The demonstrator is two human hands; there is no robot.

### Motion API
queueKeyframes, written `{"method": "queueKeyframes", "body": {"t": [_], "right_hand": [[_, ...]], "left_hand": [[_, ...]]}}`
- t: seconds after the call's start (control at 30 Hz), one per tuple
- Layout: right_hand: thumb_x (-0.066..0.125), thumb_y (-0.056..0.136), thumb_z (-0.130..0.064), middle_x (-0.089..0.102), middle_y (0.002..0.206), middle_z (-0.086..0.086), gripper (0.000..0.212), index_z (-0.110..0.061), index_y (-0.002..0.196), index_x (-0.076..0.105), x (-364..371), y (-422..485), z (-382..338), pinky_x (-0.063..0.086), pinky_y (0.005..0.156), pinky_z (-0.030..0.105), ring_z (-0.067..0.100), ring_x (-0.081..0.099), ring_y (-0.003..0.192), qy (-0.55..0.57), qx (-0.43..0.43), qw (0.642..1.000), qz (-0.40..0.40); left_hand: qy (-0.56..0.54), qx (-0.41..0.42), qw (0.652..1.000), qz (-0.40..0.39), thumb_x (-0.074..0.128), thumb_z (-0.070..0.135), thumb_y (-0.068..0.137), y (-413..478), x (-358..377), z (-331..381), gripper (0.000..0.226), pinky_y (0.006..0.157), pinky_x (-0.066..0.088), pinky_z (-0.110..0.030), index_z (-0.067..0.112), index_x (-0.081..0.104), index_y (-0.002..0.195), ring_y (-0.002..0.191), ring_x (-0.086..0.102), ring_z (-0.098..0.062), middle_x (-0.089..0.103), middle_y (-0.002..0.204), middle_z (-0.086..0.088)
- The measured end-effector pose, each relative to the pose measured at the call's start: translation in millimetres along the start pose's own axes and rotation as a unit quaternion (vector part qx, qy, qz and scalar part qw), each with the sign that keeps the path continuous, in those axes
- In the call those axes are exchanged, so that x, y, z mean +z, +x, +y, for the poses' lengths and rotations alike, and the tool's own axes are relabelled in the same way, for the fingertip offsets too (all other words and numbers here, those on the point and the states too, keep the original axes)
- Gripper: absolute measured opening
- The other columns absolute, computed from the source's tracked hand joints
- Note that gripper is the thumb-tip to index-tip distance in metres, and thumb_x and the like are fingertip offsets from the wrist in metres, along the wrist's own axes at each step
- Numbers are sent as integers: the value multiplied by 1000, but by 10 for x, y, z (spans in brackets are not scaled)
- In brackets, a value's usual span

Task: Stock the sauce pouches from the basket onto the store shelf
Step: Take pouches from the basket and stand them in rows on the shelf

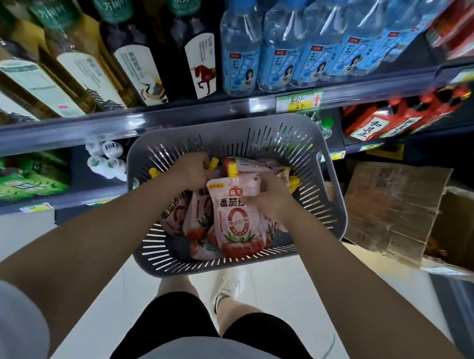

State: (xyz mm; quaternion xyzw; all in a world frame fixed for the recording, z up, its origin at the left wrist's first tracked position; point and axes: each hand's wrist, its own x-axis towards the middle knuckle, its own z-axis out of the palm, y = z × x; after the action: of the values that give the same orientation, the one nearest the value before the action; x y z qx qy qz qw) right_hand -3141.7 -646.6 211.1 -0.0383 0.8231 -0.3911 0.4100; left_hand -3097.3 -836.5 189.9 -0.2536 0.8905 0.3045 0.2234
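1. Now the grey basket (223,130) is sitting at centre, holding the pink sauce pouches (196,219), just below the shelf edge (177,119).
2. The left hand (191,171) is curling its fingers round pouch spouts at the basket's 11 o'clock.
3. The right hand (272,198) is gripping the top pouch (237,220) by its upper corner, at 2 o'clock.
4. Water bottles (283,51) are standing at 12 o'clock; a cardboard box (397,209) is lying at 3 o'clock.

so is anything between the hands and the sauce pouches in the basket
nothing visible. both hands are down inside the basket, the right hand holding the front pouch, the left hand curled on pouches beside it
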Motion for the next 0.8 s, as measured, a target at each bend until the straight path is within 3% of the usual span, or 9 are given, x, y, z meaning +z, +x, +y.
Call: {"method": "queueKeyframes", "body": {"t": [0.1, 0.23, 0.3, 0.4, 0.47, 0.57, 0.67, 0.73, 0.8], "right_hand": [[70, 82, -4, 52, 133, 14, 63, -4, 138, 41, -25, -22, -53, 43, 87, 26, 25, 51, 118, -56, -55, 997, -5], [68, 82, 3, 61, 114, 15, 48, -4, 126, 52, -40, -95, -84, 51, 86, 37, 26, 58, 104, -51, -101, 994, -7], [67, 83, 1, 61, 106, 16, 39, -5, 119, 54, -35, -148, -92, 49, 76, 33, 24, 56, 93, -66, -109, 992, 23], [62, 83, 4, 63, 98, 18, 22, -8, 100, 56, -32, -261, -153, 44, 71, 30, 24, 54, 86, -66, -149, 985, 60], [59, 84, 3, 60, 89, 9, 19, -14, 90, 53, -17, -368, -234, 42, 69, 29, 22, 54, 84, -61, -186, 976, 93], [55, 88, -5, 55, 77, -2, 13, -18, 89, 53, 17, -560, -434, 40, 68, 28, 16, 52, 76, -55, -223, 961, 156], [53, 90, -5, 62, 84, 15, 7, -12, 91, 53, 145, -808, -745, 45, 68, 39, 22, 53, 77, -30, -270, 946, 180], [52, 91, -5, 59, 83, 19, 5, -9, 92, 53, 300, -997, -954, 42, 64, 34, 22, 50, 74, -19, -297, 936, 189], [54, 91, -6, 57, 82, 10, 6, -10, 96, 54, 477, -1179, -1167, 39, 62, 23, 19, 49, 74, -14, -317, 926, 202]], "left_hand": [[-48, 38, 997, 53, 65, 33, 85, -252, -45, -55, 23, 62, 35, -25, 11, 59, 92, 82, 52, -17, 59, 91, -3], [-146, 37, 981, 125, 66, 14, 86, -630, -114, -202, 11, 57, 35, -14, 18, 57, 92, 72, 48, -9, 53, 76, 9], [-187, 38, 972, 140, 66, 14, 86, -795, -157, -260, 13, 59, 37, -13, 18, 57, 94, 68, 49, -6, 53, 73, 10], [-234, 48, 957, 166, 65, 16, 88, -1021, -252, -300, 13, 64, 43, -26, 16, 59, 99, 73, 53, -17, 58, 79, -6], [-254, 64, 948, 178, 64, 17, 89, -1164, -363, -320, 11, 70, 46, -35, 22, 60, 98, 78, 54, -24, 59, 85, -19], [-285, 91, 933, 202, 64, 18, 89, -1405, -604, -398, 10, 69, 45, -39, 26, 60, 94, 76, 51, -22, 56, 80, -13], [-318, 114, 917, 212, 64, 18, 89, -1706, -851, -521, 9, 66, 47, -37, 24, 61, 96, 77, 53, -22, 56, 81, -13], [-342, 121, 906, 218, 63, 16, 89, -1932, -980, -629, 12, 76, 52, -45, 18, 61, 101, 81, 59, -25, 61, 86, -16], [-363, 134, 890, 242, 63, 16, 89, -2167, -1122, -748, 15, 79, 52, -44, 18, 61, 104, 85, 62, -25, 65, 90, -11]]}}
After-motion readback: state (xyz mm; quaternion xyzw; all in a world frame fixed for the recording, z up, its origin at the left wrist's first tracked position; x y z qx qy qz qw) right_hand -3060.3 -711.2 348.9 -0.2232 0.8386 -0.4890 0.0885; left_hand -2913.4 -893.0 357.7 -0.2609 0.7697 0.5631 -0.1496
